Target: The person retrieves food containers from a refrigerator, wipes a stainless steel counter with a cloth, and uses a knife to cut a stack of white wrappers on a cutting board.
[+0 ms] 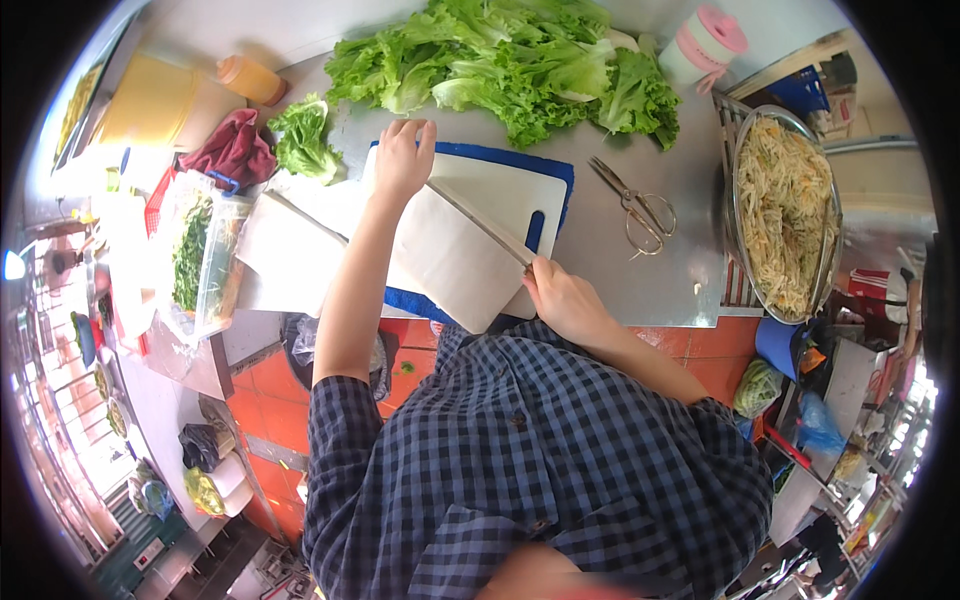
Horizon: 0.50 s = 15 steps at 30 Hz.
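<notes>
My right hand point(566, 300) is closed around the handle of a long knife point(480, 225). The blade runs diagonally up and left over white sheets point(457, 255) on a white cutting board point(499, 184), above a blue cloth point(566, 176). Near the blade's far end, my left hand point(405, 161) lies palm down at the board's upper left. Its fingertips are bent down; whether they grip anything is hidden. More white sheets point(289, 255) lie to the left, partly behind my left forearm. Metal scissors point(634, 202) rest to the right of the board.
Lettuce leaves point(517, 67) spread along the back. At left are a smaller lettuce bunch point(306, 139), a maroon cloth point(236, 146) and a plastic container point(214, 262) of chopped greens. An oval metal bowl point(836, 225) holds shredded vegetables at right. A pink-lidded cup point(701, 45) stands behind.
</notes>
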Motion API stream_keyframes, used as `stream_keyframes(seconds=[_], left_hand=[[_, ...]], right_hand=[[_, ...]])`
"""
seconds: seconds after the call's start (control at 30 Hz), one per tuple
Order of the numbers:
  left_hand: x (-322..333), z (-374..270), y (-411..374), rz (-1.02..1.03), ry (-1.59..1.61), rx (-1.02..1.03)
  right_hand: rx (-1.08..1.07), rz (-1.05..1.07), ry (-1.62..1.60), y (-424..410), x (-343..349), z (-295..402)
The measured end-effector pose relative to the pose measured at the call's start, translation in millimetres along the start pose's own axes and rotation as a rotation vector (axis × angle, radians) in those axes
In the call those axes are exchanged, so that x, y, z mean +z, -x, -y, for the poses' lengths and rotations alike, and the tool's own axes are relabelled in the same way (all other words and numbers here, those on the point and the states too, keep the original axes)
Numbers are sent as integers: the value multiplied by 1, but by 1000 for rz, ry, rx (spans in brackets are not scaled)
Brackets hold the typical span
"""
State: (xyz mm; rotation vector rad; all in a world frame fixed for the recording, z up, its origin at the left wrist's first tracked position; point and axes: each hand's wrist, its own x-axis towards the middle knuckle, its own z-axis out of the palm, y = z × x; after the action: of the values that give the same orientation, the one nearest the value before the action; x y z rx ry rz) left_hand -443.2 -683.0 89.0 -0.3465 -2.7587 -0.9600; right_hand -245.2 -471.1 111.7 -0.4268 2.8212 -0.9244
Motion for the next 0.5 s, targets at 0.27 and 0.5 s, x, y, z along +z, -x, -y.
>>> stream_keyframes(seconds=[0.27,0.5], left_hand=[[25,0,-9,168,-10,-56],[35,3,-8,172,-26,-45]], right_hand=[[28,-13,22,3,3,-3],[33,9,74,1,6,-8]])
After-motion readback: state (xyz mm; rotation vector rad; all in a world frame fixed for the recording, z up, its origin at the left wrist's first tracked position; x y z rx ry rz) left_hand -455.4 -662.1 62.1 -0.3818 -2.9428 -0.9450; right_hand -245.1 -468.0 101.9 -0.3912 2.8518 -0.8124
